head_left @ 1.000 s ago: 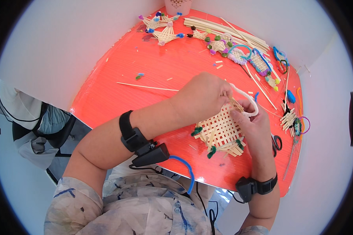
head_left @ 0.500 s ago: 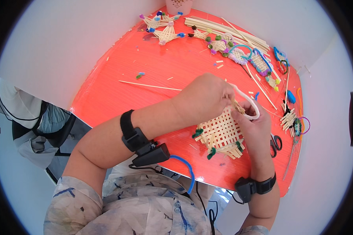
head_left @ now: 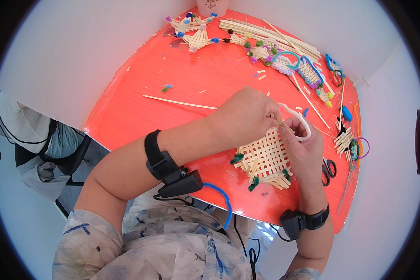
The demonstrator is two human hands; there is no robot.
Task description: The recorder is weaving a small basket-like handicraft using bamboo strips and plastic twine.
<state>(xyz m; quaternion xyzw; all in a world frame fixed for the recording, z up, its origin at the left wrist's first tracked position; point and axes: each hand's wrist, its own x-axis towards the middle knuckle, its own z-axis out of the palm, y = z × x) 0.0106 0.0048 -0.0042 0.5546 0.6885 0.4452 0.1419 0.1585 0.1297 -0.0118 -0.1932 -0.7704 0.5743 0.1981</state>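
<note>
White and grey cloth (head_left: 28, 121) hangs over a dark chair (head_left: 77, 154) at the far left, beside a pale partition. Next, a bare left forearm crosses in from the lower left, a black wristband (head_left: 161, 161) strapped around it. Beyond it, on a glossy red tabletop (head_left: 140, 70), lie star-shaped weavings (head_left: 198, 39) with coloured fuzzy tips, and nearer, one loose strip (head_left: 179, 101). Near the wristband a blue fuzzy stem (head_left: 227, 203) curves down over the person's clothing. At right of centre, the left hand (head_left: 252, 112) is bent over with its fingers drawn into a tight pinch at the upper corner of a pale woven mat (head_left: 266, 151); its fingertips are partly hidden. The mat sits between the hands, above the near part of the table, with dark green ties (head_left: 253, 183) at its lower corners. A white fuzzy loop (head_left: 295, 112) arches beside its top. The right hand (head_left: 308, 144) grips the mat's upper right edge, thumb showing on top. Farther right lie dark-handled scissors (head_left: 329, 170), then a black-trimmed weaving (head_left: 343, 140) and a purple ring (head_left: 365, 149).
</note>
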